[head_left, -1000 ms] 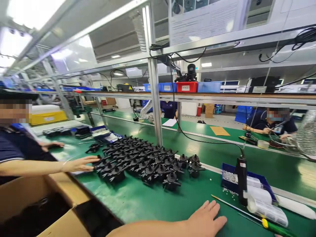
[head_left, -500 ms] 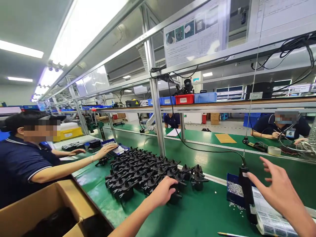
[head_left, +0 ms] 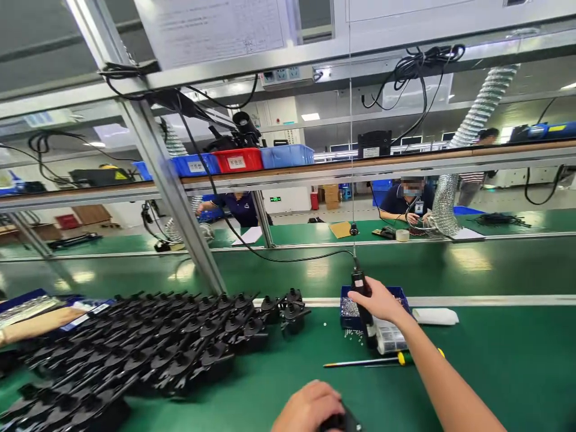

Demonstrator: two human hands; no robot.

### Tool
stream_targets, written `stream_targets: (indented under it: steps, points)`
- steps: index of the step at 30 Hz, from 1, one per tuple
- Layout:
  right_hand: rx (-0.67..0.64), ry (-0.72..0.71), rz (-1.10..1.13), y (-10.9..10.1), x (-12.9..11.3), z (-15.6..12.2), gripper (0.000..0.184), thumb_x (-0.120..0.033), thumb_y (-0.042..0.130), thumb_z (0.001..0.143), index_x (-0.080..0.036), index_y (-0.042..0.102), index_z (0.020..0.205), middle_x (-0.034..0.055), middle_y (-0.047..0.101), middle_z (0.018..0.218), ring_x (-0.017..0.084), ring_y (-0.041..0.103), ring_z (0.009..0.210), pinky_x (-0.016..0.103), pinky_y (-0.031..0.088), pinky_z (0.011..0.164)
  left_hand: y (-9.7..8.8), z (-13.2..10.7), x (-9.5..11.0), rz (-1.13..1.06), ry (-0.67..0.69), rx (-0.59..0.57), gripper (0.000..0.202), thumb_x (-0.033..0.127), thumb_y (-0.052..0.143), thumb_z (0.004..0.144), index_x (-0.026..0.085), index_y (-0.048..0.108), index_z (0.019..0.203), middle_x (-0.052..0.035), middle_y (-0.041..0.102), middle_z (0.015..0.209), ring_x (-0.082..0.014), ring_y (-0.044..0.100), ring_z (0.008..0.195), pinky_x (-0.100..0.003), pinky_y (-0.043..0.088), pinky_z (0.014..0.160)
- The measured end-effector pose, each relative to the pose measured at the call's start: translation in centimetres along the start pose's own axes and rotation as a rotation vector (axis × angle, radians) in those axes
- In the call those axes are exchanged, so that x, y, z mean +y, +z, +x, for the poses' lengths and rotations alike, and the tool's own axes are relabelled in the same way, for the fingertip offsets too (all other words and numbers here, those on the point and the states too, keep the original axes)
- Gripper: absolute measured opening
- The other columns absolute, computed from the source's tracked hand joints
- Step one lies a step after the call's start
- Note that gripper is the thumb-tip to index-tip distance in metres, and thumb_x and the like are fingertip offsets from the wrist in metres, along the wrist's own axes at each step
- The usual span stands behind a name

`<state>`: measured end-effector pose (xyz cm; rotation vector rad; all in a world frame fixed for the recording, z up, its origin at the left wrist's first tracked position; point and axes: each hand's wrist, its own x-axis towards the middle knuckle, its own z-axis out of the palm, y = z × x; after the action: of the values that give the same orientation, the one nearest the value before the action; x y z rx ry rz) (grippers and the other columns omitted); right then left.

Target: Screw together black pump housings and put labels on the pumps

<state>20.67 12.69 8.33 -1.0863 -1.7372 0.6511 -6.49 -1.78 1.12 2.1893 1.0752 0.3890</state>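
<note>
Low in the head view, my left hand is closed over a black plastic part, most of it hidden under the fingers and cut off by the lower edge. My right hand is wrapped around a black electric screwdriver, thumb across its front and fingers behind it. The driver hangs upright from a cable. Behind it stands a blue tray of small metal screws, with several spilled in front. Rows of similar black parts fill the bench on the left.
A screwdriver with a yellow-and-black handle lies below my right hand. Beside the tray are a clear plastic sheet or roll and a white roll. At left a co-worker's arm reaches across. A metal post stands behind the parts.
The view has turned right. My left hand has brought a black part from the rows toward me. My right hand, open before, has closed on the electric screwdriver.
</note>
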Motion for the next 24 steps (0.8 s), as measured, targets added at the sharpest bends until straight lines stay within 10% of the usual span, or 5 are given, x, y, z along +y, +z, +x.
stream_targets:
  steps: [5,14,24]
  points:
    - [0.132,-0.037,-0.019,-0.7,-3.0,-1.1,0.029,-0.046,0.074,0.097,-0.018,0.068,0.095,0.0046,0.074,0.086,0.020,0.063,0.073,0.030,0.050,0.066,-0.5,6.3,3.3,0.031,-0.135,0.094,0.021,0.034,0.071,0.098,0.029,0.079,0.117,0.0011,0.076,0.119,-0.0165,0.066,0.118,-0.026,0.048,0.108]
    - [0.562,-0.122,0.276,-4.3,-9.3,-3.3,0.046,-0.047,0.086,0.090,-0.018,0.062,0.117,0.0006,0.068,0.079,0.018,0.068,0.062,0.028,0.057,0.057,-1.7,11.7,-1.4,0.199,-0.229,0.069,0.018,0.029,0.067,0.094,0.020,0.082,0.097,-0.0060,0.077,0.105,-0.0221,0.069,0.105,-0.031,0.049,0.093]
    - [0.641,-0.395,0.322,-4.7,-12.5,-5.6,0.023,-0.023,0.081,0.095,-0.019,0.067,0.112,0.0015,0.068,0.080,0.017,0.067,0.059,0.030,0.058,0.054,-0.5,13.7,-1.7,0.271,-0.217,0.143,0.037,0.029,0.047,0.104,0.025,0.083,0.107,-0.0084,0.072,0.109,-0.0223,0.069,0.104,-0.031,0.048,0.093]
